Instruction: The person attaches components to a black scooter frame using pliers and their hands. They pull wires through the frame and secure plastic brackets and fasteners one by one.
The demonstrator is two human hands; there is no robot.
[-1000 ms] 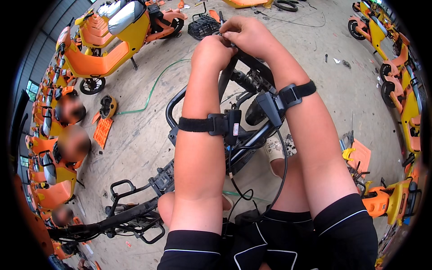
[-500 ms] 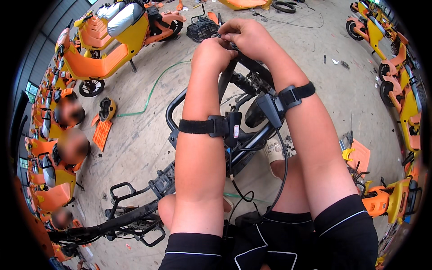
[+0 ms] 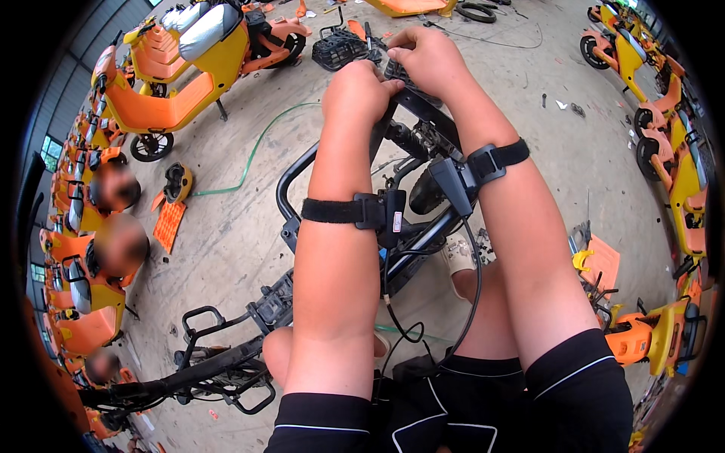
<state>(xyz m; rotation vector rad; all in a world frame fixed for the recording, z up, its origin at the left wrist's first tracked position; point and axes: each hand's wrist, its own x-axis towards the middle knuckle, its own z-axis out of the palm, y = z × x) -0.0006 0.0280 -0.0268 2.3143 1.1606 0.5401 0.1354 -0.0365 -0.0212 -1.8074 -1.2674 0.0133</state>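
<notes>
A stripped black scooter frame (image 3: 419,264) lies across the floor in front of me, with a black shock absorber (image 3: 405,140) inside it. My left hand (image 3: 359,90) is closed at the frame's upper end, its thumb pointing toward my right hand; its other fingers are mostly hidden. Just right of it and slightly higher, my right hand (image 3: 429,62) has its fingers curled down and pinched together. Whatever sits in that pinch is too small or hidden to make out. A dark ridged part (image 3: 394,72) shows below the right fingers, between the two hands.
A black wire basket (image 3: 337,51) lies beyond my left hand. Yellow-orange scooters (image 3: 181,98) stand along the left, more (image 3: 664,143) on the right. A yellow helmet (image 3: 179,183), an orange mat (image 3: 170,226) and a green hose (image 3: 257,155) lie on the floor. Black cables hang between my arms.
My right hand has shifted a little to the right, away from my left hand, opening a gap that exposes the dark part between them. The left hand has barely moved.
</notes>
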